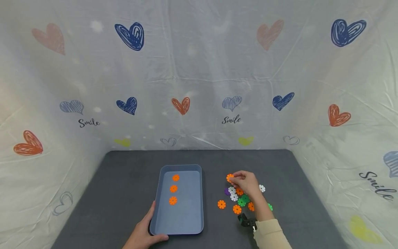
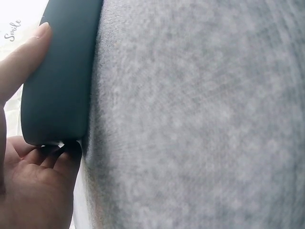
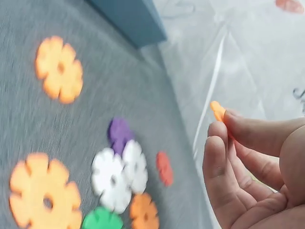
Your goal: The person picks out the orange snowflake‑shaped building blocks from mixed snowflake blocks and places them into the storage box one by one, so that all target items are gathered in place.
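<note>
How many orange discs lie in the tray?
3, in a column left of centre in the tray: far disc near the far end, middle disc next, near disc about halfway along. None looks hidden.

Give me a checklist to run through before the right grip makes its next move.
1. Right grip pinches an orange disc: ok.
2. Left grip is on the tray: ok.
3. Tray has room below its three orange discs: ok.
4. Pinched disc is over the tray: not ok, it is off to the right.
5. Left fingers are clear of the tray's underside: cannot tell, tips hidden.
</note>
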`<state>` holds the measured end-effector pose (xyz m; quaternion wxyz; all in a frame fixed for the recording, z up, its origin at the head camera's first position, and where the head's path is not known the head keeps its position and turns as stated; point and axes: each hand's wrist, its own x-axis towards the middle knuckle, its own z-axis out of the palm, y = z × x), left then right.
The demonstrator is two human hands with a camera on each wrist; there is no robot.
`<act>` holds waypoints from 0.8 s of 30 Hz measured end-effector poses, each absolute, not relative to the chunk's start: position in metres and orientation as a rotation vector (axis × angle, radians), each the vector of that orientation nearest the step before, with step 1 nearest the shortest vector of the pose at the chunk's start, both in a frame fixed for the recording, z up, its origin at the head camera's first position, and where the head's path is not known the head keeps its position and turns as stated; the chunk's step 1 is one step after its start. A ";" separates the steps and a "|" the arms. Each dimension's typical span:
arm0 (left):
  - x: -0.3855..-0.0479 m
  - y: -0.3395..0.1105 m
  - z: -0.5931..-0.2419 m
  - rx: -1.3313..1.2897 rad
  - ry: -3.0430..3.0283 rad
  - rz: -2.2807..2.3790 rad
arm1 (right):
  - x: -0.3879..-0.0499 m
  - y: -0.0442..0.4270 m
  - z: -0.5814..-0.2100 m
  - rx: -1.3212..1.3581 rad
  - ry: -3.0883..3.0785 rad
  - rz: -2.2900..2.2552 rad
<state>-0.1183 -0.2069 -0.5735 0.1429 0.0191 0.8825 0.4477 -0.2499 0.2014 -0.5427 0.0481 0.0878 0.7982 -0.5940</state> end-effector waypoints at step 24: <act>-0.116 -0.209 -0.576 0.048 2.533 1.341 | -0.208 0.110 -0.500 -0.177 2.356 -1.913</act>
